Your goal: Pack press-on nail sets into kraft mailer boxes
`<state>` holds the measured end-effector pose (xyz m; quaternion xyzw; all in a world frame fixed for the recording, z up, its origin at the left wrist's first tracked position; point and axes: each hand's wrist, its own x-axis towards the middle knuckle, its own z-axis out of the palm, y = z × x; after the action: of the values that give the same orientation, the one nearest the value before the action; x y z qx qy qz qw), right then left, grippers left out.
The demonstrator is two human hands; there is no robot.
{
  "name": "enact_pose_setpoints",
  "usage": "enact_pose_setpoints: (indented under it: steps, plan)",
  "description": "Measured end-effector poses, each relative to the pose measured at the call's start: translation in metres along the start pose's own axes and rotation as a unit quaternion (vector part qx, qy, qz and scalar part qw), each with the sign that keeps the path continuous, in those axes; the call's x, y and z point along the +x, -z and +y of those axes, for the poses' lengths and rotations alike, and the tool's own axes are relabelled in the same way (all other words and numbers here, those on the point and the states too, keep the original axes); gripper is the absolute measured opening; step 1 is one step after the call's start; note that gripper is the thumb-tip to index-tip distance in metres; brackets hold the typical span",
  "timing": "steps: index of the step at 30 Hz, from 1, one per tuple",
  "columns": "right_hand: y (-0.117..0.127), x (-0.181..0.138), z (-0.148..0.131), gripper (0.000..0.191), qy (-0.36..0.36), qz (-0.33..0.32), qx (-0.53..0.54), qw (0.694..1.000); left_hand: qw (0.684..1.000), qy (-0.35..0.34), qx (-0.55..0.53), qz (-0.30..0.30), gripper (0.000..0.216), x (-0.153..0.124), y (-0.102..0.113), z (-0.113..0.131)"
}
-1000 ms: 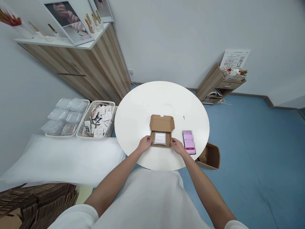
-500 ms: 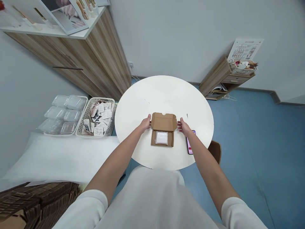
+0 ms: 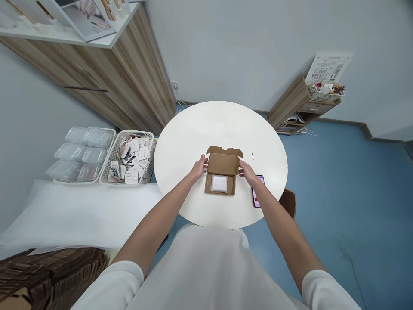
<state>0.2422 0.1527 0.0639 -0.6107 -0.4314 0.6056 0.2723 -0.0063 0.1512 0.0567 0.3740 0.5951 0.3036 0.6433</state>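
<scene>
A tall wood-grain cabinet (image 3: 145,64) stands at the upper left, its white top bearing a picture frame (image 3: 93,21). Nearer the middle is the round white bench (image 3: 180,129). White sheets (image 3: 84,211) lie to its left, above piled brown cardboard (image 3: 64,275). A low shelf unit (image 3: 288,103) stands beyond the bench at the right. At the bench's left, one white basket (image 3: 149,165) holds printed cards (image 3: 138,157); beside it are clear plastic packs (image 3: 93,155).

On the near half of the bench sits a small brown cardboard box (image 3: 231,186), its lid (image 3: 223,163) raised and tilted. The left hand (image 3: 199,168), fingers partly curled, is at the lid's left edge; the right hand (image 3: 248,172), bent similarly, is at the right edge. Whether either grips firmly, I cannot tell. The phone (image 3: 255,199) lies partly under the right forearm. A whitish packet (image 3: 219,184) rests inside the box.
</scene>
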Motion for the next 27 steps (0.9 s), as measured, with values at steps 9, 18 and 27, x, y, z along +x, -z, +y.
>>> enact_pose_setpoints:
  steps: [9,18,27]
  plan:
    - [0.001,-0.049,0.014,0.052,0.085,-0.028,-0.051,0.995,0.992,-0.031,-0.095,-0.083,0.082,-0.028,0.011,-0.014]
    - [-0.003,-0.074,0.039,0.071,0.109,-0.08,-0.076,0.988,0.992,-0.045,0.018,-0.116,0.062,-0.058,0.01,-0.021]
    - [-0.003,-0.078,0.036,0.076,0.127,-0.084,-0.164,0.975,0.988,-0.02,0.123,-0.094,0.061,-0.07,0.004,-0.013]
